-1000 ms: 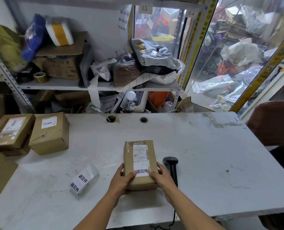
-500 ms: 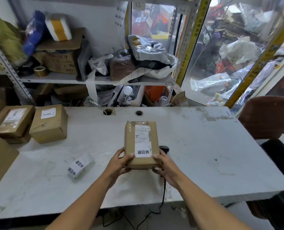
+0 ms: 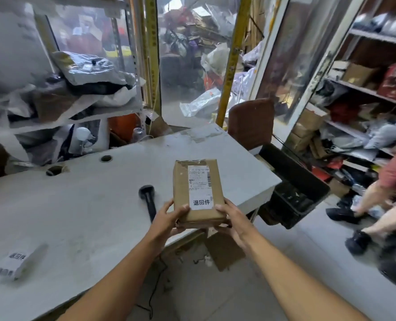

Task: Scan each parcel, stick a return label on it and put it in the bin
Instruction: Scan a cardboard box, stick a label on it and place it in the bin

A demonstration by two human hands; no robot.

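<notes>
A brown cardboard parcel (image 3: 198, 191) with a shipping label and a white return label (image 3: 201, 202) on top is lifted above the table's right front corner. My left hand (image 3: 169, 220) grips its near left corner, and my right hand (image 3: 233, 218) grips its near right corner. A black handheld scanner (image 3: 148, 200) lies on the white table (image 3: 88, 205) just left of the parcel. A strip of return labels (image 3: 18, 262) lies near the table's front left. A black bin (image 3: 296, 188) stands on the floor to the right of the table.
A brown chair (image 3: 250, 122) stands behind the bin. Another person's legs and dark shoes (image 3: 359, 228) are at the far right. Cluttered shelves (image 3: 366, 93) line the right wall, and more stand behind the table. A piece of cardboard (image 3: 224, 250) lies on the floor under the parcel.
Both hands have lifted the parcel off the table and carried it to the right, past the scanner. My view has swung right, so the bin and the right shelves now show.
</notes>
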